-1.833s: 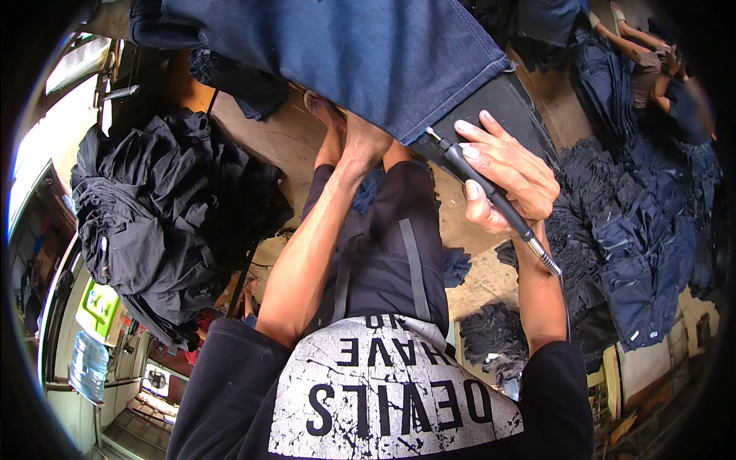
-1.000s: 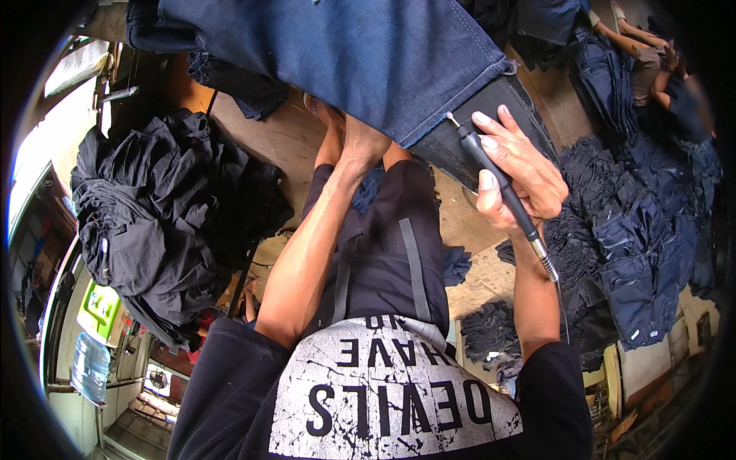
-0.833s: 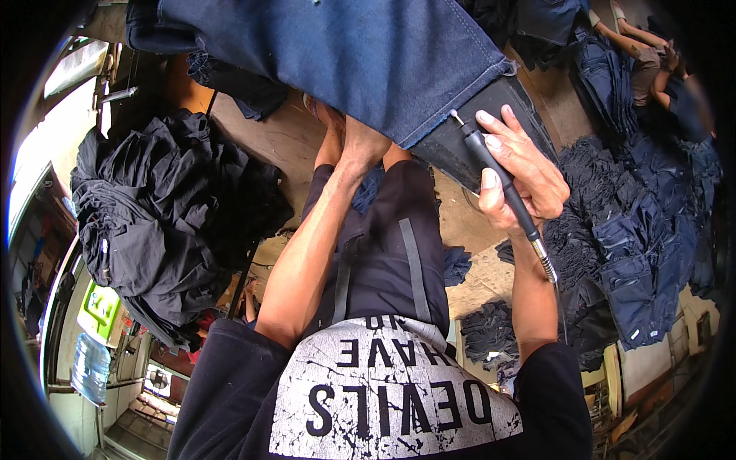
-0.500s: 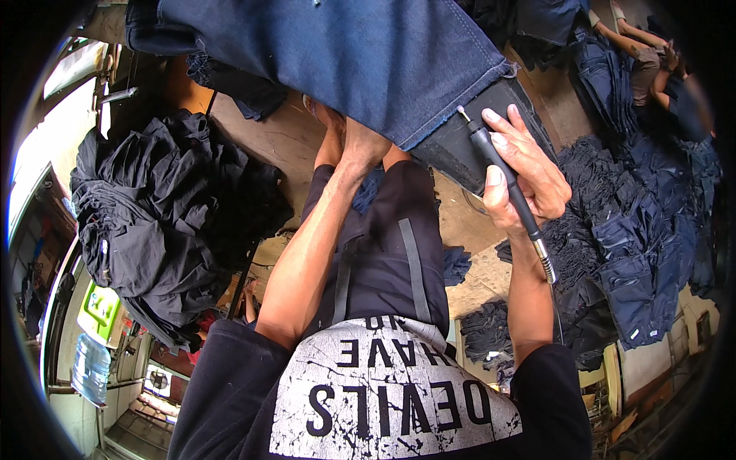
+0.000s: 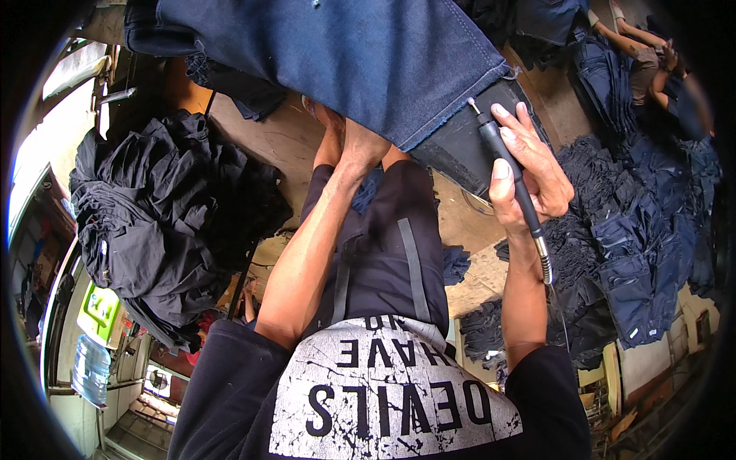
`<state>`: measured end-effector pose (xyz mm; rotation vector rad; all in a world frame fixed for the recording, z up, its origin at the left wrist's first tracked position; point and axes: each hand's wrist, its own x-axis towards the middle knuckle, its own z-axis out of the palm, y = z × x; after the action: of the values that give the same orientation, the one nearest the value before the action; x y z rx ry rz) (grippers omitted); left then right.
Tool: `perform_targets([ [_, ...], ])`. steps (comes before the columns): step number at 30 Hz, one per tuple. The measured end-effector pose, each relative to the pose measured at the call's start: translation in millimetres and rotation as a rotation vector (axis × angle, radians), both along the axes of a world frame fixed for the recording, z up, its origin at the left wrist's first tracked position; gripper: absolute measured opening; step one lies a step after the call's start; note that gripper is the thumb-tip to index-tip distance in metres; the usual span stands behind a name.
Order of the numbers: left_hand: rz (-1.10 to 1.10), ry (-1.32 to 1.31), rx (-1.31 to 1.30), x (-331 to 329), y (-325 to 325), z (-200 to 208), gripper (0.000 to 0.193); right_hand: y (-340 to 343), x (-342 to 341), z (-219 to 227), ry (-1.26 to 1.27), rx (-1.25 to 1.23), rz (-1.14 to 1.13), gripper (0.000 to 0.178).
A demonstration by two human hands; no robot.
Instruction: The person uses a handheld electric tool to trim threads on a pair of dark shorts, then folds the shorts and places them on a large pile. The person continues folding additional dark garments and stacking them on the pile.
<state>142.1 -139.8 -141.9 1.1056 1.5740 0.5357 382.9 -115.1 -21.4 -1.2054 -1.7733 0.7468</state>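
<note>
- Blue denim garment [image 5: 360, 61] lying stretched across top of view, frayed hem edge at lower right, over a dark form [image 5: 460, 146] poking out under it.
- Right hand [image 5: 529, 172] curling shut around a slim black rotary tool [image 5: 506, 165], thumb along the shaft; tool tip sitting just at the hem, metal flex shaft [image 5: 544, 264] trailing down past the wrist.
- Left hand [image 5: 349, 142] reaching up under the denim; fingers hidden by cloth, so can't tell its grip.
- Black trousers w/ grey stripe [image 5: 391, 253] showing below, between both forearms.
- Pile of dark garments [image 5: 161, 215] heaped at left; blue denim pieces [image 5: 644, 245] spreading over floor at right.
- Water bottle [image 5: 90, 369] standing far lower left.
</note>
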Motion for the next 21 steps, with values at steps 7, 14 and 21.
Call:
perform_targets([
  [7, 0.021, -0.008, 0.006, 2, 2, 7, 0.062, 1, -1, 1, 0.006, -0.01, -0.025, 0.033],
  [14, 0.041, -0.053, -0.033, 0, 0, -2, 0.068, 0, -2, -6, 0.06, 0.016, -0.129, 0.029],
  [21, 0.003, -0.024, 0.018, -1, -1, -3, 0.066, 2, -4, -7, 0.067, 0.016, -0.158, 0.029],
])
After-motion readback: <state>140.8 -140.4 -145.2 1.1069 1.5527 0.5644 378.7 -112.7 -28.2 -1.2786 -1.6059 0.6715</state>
